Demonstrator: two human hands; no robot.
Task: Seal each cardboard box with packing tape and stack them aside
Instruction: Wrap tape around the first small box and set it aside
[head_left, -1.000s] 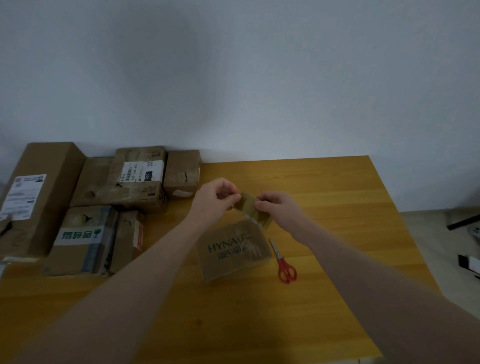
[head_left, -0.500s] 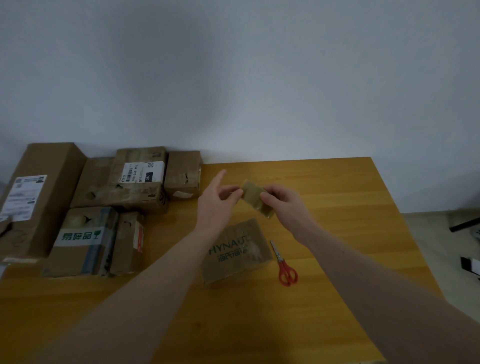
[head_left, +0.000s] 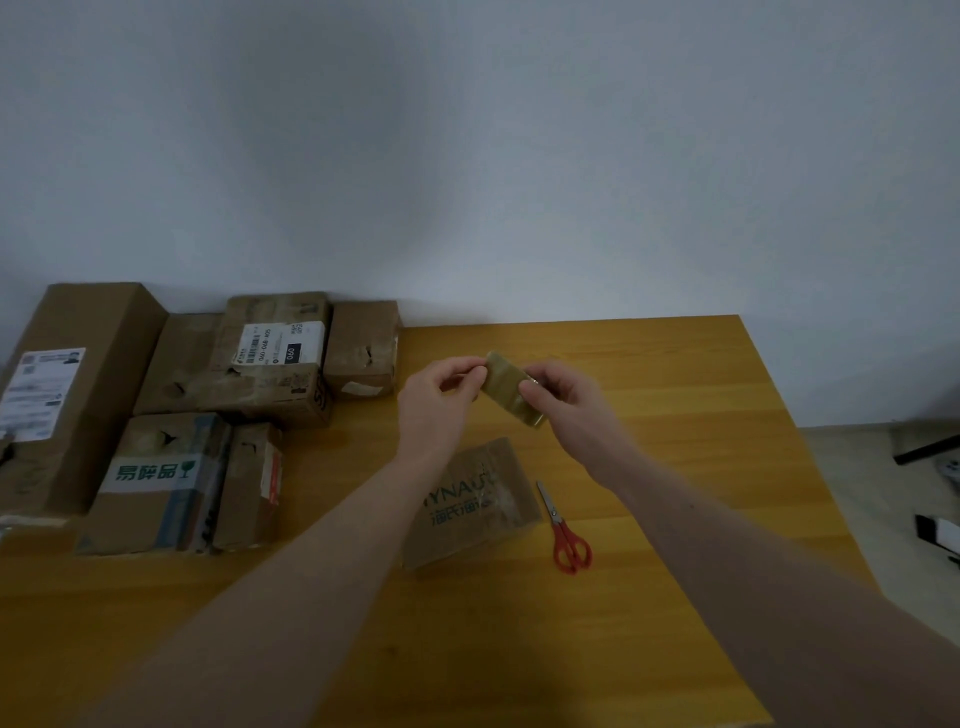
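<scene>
While the end of the packing tape (head_left: 511, 388) is being worked loose, both hands held up over the middle of the tabletop (head_left: 675, 395), close together. Left hand (head_left: 439, 402) pinching the tape's near end between thumb and fingers; right hand (head_left: 563, 402) curled round the other side, gripping it. Whether a roll or a folded strip, hard to tell at this size.

Below the hands, toward the front edge, one small printed cardboard box (head_left: 470, 501) lying flat on the tabletop, apart from the tape. Red-handled scissors (head_left: 566, 535) just beside it on its right, untouched. Along the left edge and back-left corner, a cluster of other boxes (head_left: 208, 415), some stacked on one another, well apart from the hands.

Step in hand, judged from this: freeing a length of tape for the printed box. Next move likely calls for drawing out enough tape to span the box's seam, lowering it onto the box, pressing it flat, then reaching for the scissors to cut.
</scene>
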